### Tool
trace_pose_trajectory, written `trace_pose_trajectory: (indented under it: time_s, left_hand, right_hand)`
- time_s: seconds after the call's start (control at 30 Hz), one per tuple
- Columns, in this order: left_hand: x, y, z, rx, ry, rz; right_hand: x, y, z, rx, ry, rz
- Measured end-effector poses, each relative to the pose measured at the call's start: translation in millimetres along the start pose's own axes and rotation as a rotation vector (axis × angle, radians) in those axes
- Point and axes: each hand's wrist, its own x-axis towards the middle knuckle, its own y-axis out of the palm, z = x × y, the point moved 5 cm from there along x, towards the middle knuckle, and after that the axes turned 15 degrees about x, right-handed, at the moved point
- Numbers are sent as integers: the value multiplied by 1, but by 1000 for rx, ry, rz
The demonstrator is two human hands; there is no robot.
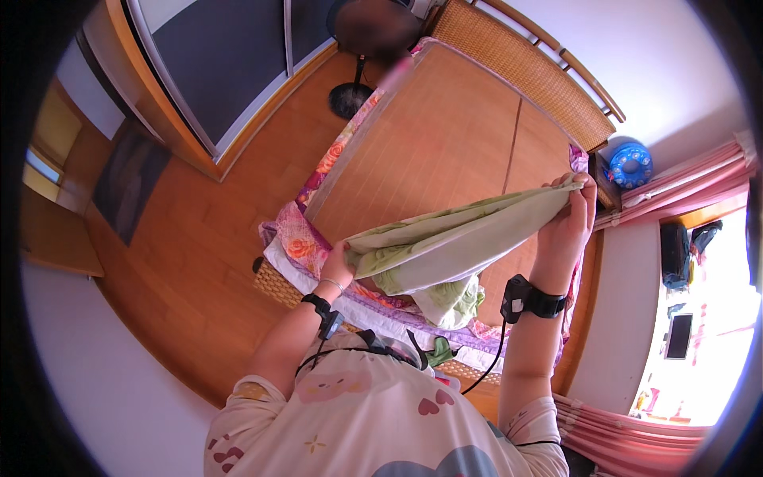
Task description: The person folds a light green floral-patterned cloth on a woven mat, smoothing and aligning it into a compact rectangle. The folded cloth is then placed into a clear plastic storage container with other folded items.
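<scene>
A pale green and white patterned cloth [441, 247] is stretched between my two hands above the foot of the bed. My left hand [338, 266] grips its near left end, while my right hand [572, 206] pinches a corner, raised higher and farther to the right. Folds run along the cloth between them, and a loose bunch of it [450, 304] hangs down at the bed's near edge. Under it lies a brown sleeping mat [411, 149] over floral bedding [301, 244]. Each wrist wears a black strap with a small device.
A woven headboard [518, 65] closes the far end of the bed. To the left stand a black pedestal fan [351, 98] and a sliding-door wardrobe [226, 65]. A blue inflatable ring [630, 165] sits at the right, near pink curtains [685, 179] and a bright window.
</scene>
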Motion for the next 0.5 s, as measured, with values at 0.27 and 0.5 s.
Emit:
trace_pose_trajectory:
  time_s: [0.27, 0.5]
  left_hand:
    - [7, -11, -19, 16, -307, 48]
    - [42, 46, 25, -474, -484, 587]
  right_hand:
    - [-9, -2, 32, 13, -25, -16]
    - [-6, 4, 45, 144, -64, 10]
